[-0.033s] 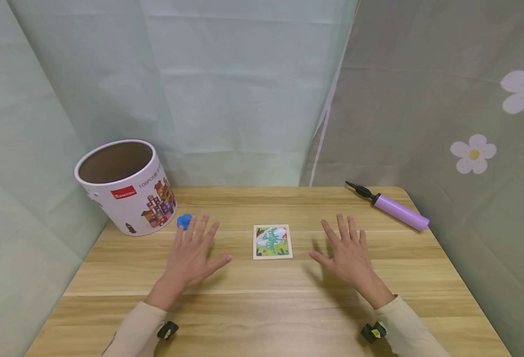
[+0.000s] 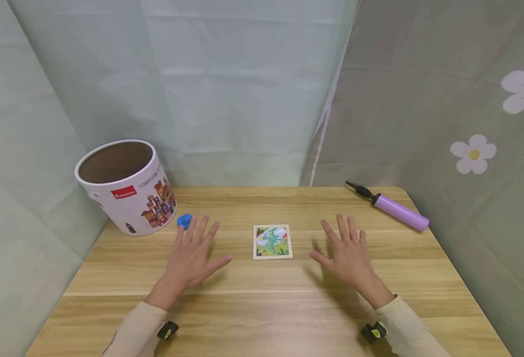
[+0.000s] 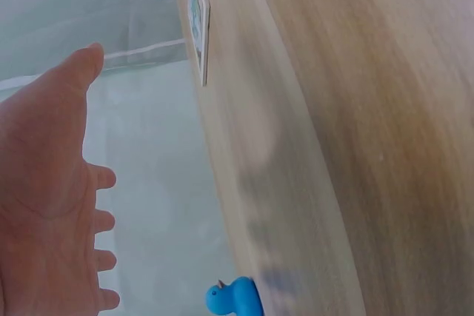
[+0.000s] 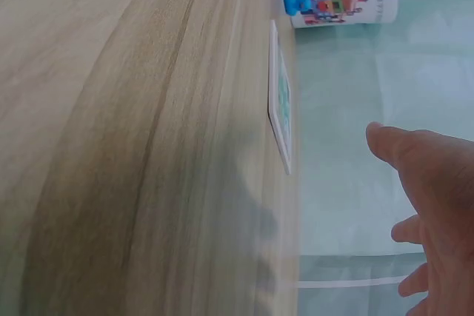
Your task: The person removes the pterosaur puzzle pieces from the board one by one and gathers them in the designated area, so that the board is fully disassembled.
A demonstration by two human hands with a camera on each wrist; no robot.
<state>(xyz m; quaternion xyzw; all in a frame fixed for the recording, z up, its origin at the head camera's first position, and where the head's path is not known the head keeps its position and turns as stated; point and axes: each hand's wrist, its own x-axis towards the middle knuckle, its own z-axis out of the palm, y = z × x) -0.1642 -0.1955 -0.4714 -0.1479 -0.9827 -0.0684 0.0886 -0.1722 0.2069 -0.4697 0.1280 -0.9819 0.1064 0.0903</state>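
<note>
My left hand hovers above the table with its fingers spread, holding nothing. Just beyond its fingertips is a small blue toy duck, whose head and beak show in the left wrist view. My right hand is likewise spread in the air over the tabletop, and nothing is in it. Between the two hands lies a flat square picture puzzle with a light frame and a green dinosaur on it. Neither hand touches it. A gap between hand and wood shows in both wrist views.
A large white round bucket with printed block pictures stands at the table's back left. A purple hand pump with a black nozzle lies at the back right. Pale cloth hangs behind the wooden table.
</note>
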